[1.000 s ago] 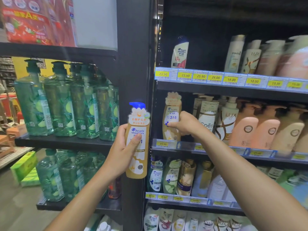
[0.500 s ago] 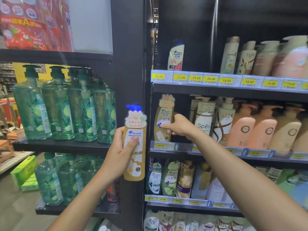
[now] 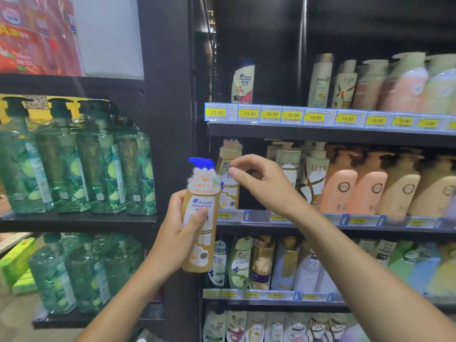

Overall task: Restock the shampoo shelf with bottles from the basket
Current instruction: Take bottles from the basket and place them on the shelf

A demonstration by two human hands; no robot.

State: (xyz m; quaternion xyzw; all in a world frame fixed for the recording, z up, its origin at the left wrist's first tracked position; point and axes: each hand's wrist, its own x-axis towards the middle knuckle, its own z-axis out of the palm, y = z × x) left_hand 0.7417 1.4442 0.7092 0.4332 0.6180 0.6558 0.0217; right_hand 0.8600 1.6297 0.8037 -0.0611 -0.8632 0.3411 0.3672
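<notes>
Right hand (image 3: 264,186) just came off the shelved Head & Shoulders bottle (image 3: 230,196), so that one's placed.

It stands upright at the far left of the middle shelf (image 3: 308,219), above the 39.90 tag (image 3: 224,215). The right hand's fingers are loosely curled in front of it and hold nothing. The left hand (image 3: 177,233) grips a matching gold bottle with a blue pump (image 3: 198,245), held just left of the shelf. That one probably goes in next. The basket isn't in view.
</notes>
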